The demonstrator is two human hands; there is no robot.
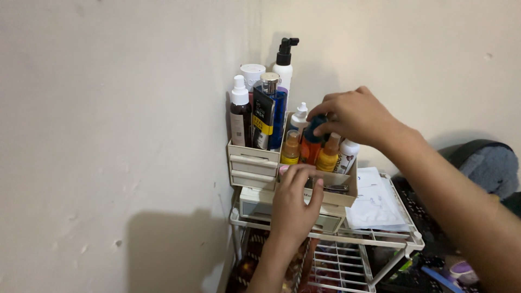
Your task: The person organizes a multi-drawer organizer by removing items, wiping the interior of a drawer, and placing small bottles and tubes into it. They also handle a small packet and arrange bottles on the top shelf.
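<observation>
Right hand [355, 116], grip clamped on the orange bottle [310, 151] by its blue cap; lift straight up. Left hand [296, 203], fingers curled, steadies the cream organizer [253, 163].

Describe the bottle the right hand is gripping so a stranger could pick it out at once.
In the corner where the two walls meet, a cream organizer sits on a white wire rack. Its right compartment holds a row of small bottles under the right hand. The orange bottle stands between two amber ones; it alone has a dark blue cap, which the fingers pinch.
</observation>
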